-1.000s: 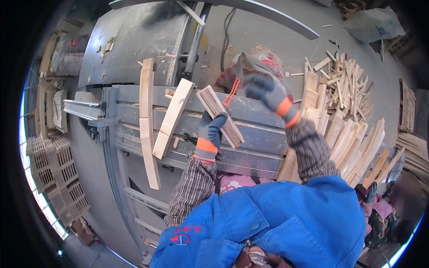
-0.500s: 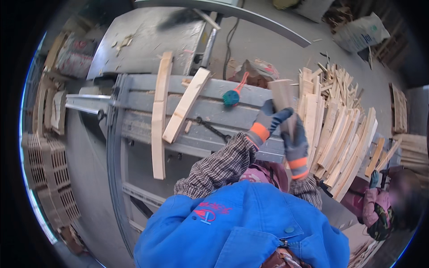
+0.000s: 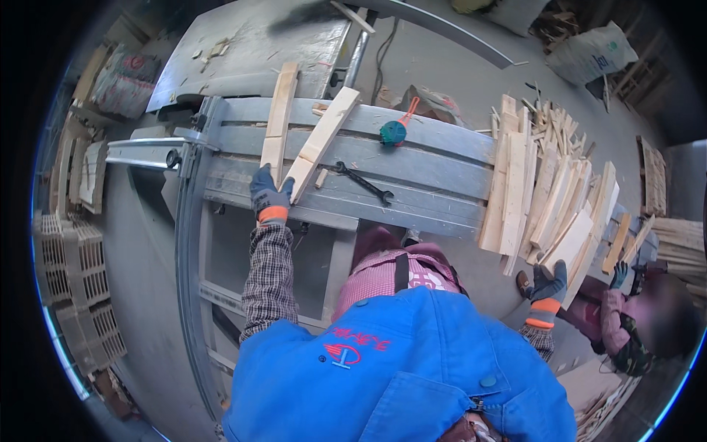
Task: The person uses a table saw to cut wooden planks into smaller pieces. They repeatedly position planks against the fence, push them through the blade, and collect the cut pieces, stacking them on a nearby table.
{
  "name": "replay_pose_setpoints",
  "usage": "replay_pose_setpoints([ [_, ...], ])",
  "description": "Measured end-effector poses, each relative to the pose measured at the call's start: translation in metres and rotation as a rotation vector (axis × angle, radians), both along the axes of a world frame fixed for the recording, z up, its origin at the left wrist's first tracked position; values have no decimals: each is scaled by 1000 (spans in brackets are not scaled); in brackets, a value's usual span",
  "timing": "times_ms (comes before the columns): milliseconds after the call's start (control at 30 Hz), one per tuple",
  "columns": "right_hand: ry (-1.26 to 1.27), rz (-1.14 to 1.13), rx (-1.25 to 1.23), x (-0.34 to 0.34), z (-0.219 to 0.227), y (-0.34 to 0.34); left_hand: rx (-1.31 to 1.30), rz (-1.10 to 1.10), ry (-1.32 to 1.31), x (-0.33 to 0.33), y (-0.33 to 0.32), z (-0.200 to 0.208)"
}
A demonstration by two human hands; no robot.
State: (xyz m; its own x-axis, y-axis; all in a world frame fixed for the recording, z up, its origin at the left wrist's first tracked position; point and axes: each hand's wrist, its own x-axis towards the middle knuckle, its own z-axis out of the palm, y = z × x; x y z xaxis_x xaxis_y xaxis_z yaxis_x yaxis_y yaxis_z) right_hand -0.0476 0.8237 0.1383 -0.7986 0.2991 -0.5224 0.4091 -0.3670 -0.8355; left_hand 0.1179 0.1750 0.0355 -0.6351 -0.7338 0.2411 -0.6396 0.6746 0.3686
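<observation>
My left hand [image 3: 270, 193], in a grey glove with an orange cuff, is closed around the near part of a pale wooden strip [image 3: 280, 107] on the slatted metal table. My forearm hides what lies below it. A second wooden strip [image 3: 324, 144] lies slanted just right of that hand. My right hand [image 3: 549, 281], gloved alike, is low at the right, its fingers closed on the near end of a short pale board [image 3: 568, 241]. That board rests against the row of long wooden strips [image 3: 515, 184].
A wrench [image 3: 364, 184] and a green tape measure [image 3: 393, 132] with an orange strap lie on the metal table [image 3: 442, 177]. Metal rails [image 3: 147, 153] project at the left. Another person [image 3: 618, 320] is at the far right. A white sack [image 3: 593, 53] stands behind.
My hands have parted from the board they both held at centre right. The left moved across to the wooden strip at left; the right moved down and right to the row of strips.
</observation>
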Motion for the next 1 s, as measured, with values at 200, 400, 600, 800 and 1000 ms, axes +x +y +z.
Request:
replay_pose_setpoints([
  [200, 117, -8, -250, -3, 18, 35, 25, -42, -638, -63, 27, 1],
  [400, 203, -128, -115, 7, 31, 53, 241, 15, -381, -67, 15, 10],
  [600, 155, -157, -253, -1, 0, 124, 1004, -64, 176, -69, 76, 22],
  [800, 224, -146, -166, -15, -4, 192, 1531, -187, 456, -109, 224, 39],
  [1000, 284, -140, -93, -35, -10, 318, 1551, -291, 384, -174, 372, 67],
])
